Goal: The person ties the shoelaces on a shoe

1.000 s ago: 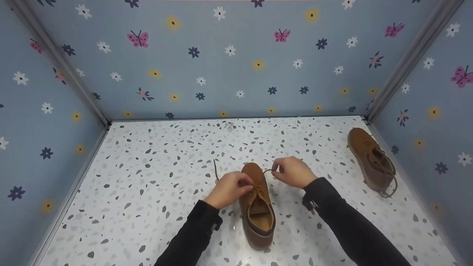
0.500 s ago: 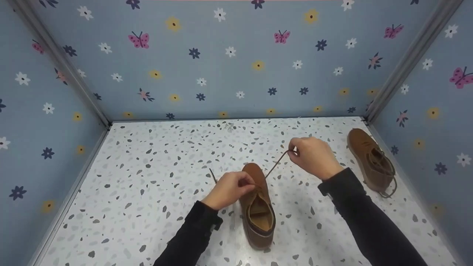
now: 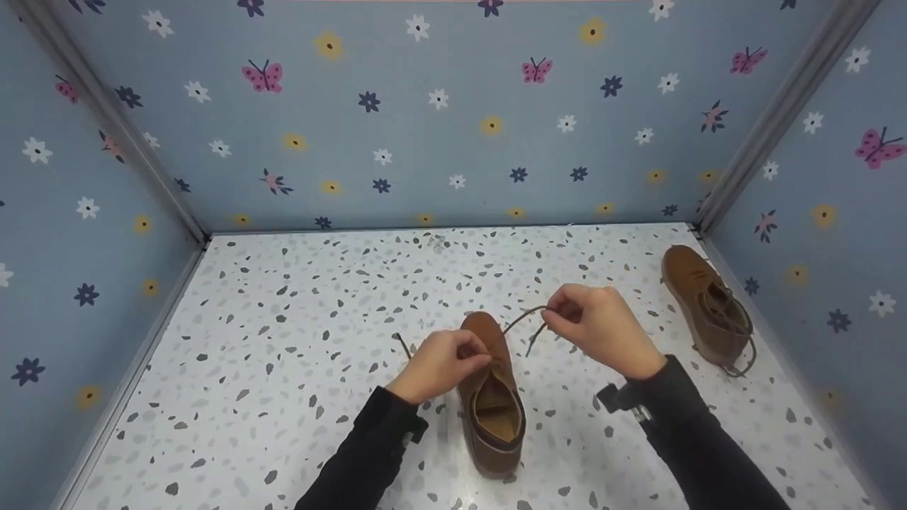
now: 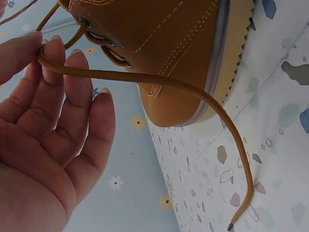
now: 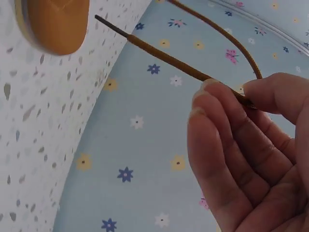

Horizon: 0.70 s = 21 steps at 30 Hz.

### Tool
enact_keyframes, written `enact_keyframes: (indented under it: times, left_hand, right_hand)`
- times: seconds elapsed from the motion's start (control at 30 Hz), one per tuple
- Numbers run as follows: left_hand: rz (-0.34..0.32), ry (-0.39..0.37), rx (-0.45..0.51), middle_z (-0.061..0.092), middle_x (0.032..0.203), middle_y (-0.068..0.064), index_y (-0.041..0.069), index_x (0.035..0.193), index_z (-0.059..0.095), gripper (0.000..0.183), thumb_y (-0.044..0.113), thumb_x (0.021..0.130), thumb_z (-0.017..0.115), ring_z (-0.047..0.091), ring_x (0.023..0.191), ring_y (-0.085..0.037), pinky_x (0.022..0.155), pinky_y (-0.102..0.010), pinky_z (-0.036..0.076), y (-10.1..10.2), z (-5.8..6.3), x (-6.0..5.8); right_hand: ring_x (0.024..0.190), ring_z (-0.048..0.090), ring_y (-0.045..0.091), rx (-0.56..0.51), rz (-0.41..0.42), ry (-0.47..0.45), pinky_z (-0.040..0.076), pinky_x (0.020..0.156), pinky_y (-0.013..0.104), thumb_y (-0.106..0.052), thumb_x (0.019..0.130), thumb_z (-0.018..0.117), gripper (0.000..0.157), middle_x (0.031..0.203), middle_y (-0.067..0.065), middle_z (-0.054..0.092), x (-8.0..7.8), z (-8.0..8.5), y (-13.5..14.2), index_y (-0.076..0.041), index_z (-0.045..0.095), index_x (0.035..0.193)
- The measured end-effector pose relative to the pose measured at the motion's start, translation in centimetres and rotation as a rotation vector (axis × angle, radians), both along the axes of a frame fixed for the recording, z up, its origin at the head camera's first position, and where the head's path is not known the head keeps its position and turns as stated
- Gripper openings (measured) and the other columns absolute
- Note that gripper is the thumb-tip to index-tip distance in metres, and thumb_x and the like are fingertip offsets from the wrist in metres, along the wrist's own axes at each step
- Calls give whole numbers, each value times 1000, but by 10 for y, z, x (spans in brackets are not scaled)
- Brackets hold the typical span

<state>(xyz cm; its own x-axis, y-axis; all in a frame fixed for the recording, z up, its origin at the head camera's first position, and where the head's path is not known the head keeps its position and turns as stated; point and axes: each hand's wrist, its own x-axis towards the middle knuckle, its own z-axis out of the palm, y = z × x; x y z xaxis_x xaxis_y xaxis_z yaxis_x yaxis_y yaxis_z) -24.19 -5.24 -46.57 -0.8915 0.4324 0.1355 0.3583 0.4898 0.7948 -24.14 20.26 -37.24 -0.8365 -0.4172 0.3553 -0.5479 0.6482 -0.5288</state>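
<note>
A brown shoe (image 3: 494, 459) sits upright on the speckled surface, its toe pointing away from me. Over its laced front, my left hand (image 3: 439, 365) pinches a shoelace (image 4: 159, 79) between thumb and index finger. That lace's loose end trails past the shoe's side in the left wrist view. To the right of the toe and above the surface, my right hand (image 3: 599, 326) pinches another shoelace end (image 5: 169, 59) between thumb and fingers. Its tip sticks out beyond the fingertips, and the lace curves back to the shoe. My left hand covers part of the lacing in the head view.
A matching brown shoe (image 3: 686, 269) stands at the far right by the side panel, its lace draped over the opening. Blue panels (image 3: 425, 142) printed with flowers and butterflies enclose the white speckled surface (image 3: 319, 283) at the back and both sides.
My right hand moved right and up, drawing its lace out, then came slightly down, so the lace slackened and its tip shows below the fingers. My left hand has barely moved.
</note>
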Motion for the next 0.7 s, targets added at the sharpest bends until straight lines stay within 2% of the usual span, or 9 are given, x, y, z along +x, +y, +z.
enact_keyframes:
  times: [0.2,0.4,0.57,0.7]
  left_hand:
    - [15,4,5,66,84,10,15,92,71,5,20,92,72,60,75,-8,69,-27,51,0,-2,1]
    - [36,28,5,66,83,10,15,91,71,5,20,93,71,61,77,-9,71,-28,51,0,-1,0]
    - [38,28,8,66,81,10,15,90,72,6,20,93,71,62,76,-10,70,-28,52,2,0,-2]
    - [44,33,0,67,81,9,14,90,72,5,18,93,71,62,75,-8,70,-27,52,2,1,-3]
  right_hand:
    - [72,67,5,-95,48,-69,56,68,26,-6,88,74,5,83,-6,70,16,-10,-9,-9,70,89]
    - [73,67,5,-130,43,-40,56,67,26,-2,85,76,11,83,-6,70,26,-21,-16,-12,70,88]
    - [73,67,5,-127,45,44,56,66,25,-2,84,76,13,83,-2,72,32,-36,-20,-12,69,87]
    - [72,66,4,-83,74,216,55,63,23,2,82,77,17,82,-3,72,35,-48,-24,-12,68,87]
